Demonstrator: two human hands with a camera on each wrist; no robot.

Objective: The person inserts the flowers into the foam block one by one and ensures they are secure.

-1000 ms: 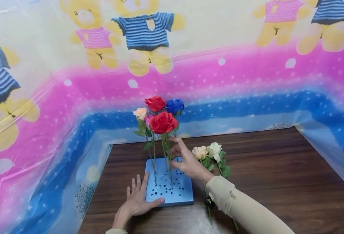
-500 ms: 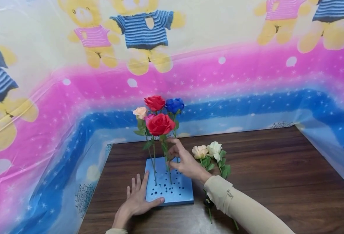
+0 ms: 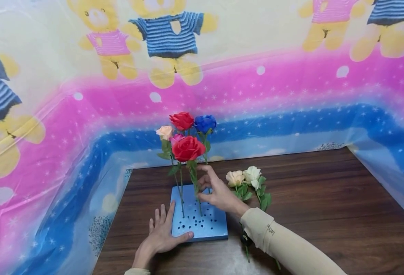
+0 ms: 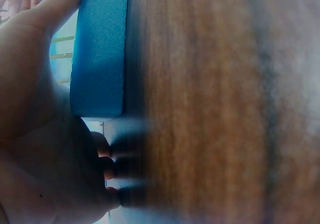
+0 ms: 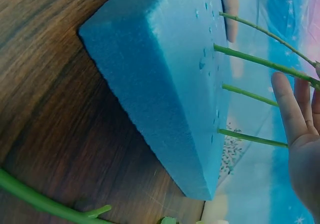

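Observation:
A blue foam block (image 3: 219,233) full of small holes lies on the table with several artificial roses standing in it. My right hand (image 3: 219,194) pinches the stem of the front red rose (image 3: 189,148) between thumb and fingers; in the right wrist view that green stem (image 5: 250,58) meets the block's top face. Spread along the block's left side, my left hand (image 3: 162,232) rests with straight fingers, its thumb over the front edge. Behind stand another red rose (image 3: 182,120), a blue rose (image 3: 205,123), a peach rose (image 3: 164,132) and a partly hidden pink rose (image 3: 176,138).
Right of the block, a cream rose (image 3: 235,178) and a white rose (image 3: 252,175) lie on the wooden table (image 3: 312,198), their stems partly under my right forearm. A small black object (image 3: 246,240) sits by the stems. A printed bear curtain (image 3: 236,88) hangs behind.
The front red rose's head has shifted slightly left and down, and its stem leans a little less. My right hand has stayed on the stem; my left hand has not moved.

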